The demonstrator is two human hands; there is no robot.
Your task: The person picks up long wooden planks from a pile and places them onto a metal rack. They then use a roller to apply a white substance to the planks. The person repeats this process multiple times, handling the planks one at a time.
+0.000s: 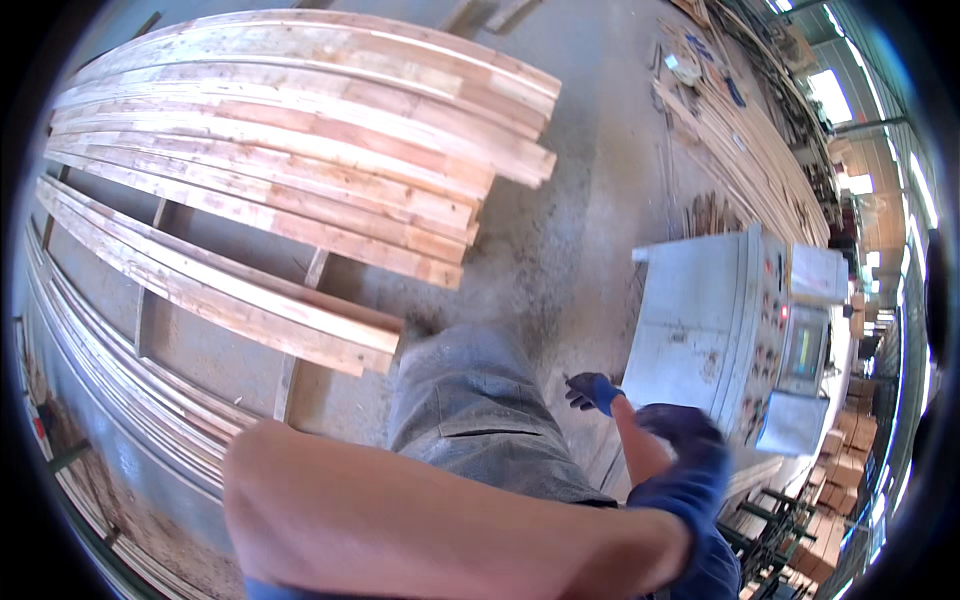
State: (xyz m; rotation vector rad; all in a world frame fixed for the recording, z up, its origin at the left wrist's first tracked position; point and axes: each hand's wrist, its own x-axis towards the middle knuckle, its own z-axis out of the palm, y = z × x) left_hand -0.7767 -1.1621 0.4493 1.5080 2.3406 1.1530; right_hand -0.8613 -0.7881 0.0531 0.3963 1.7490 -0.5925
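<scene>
"Head view. Pose of the hands?"

"Left arm crosses the body, elbow out to the left. The left hand point(685, 440), in a blue-cuffed dark glove, is in front of the right forearm. The right hand point(590, 392), also gloved, points left, fingers loosely spread, nothing visible in them."

"Hard to make out?"

"The left fingers are blurred; I cannot tell how they stand, or whether they touch that forearm, which the left glove partly covers. The lower edge cuts off the left upper arm."

"Edges and room?"

"The grey cabinet point(680, 325) stands just right of the right hand. Wooden boards point(290, 135) lie to the left, ends uneven. Concrete floor point(590, 200) between them gives the passage."
</scene>
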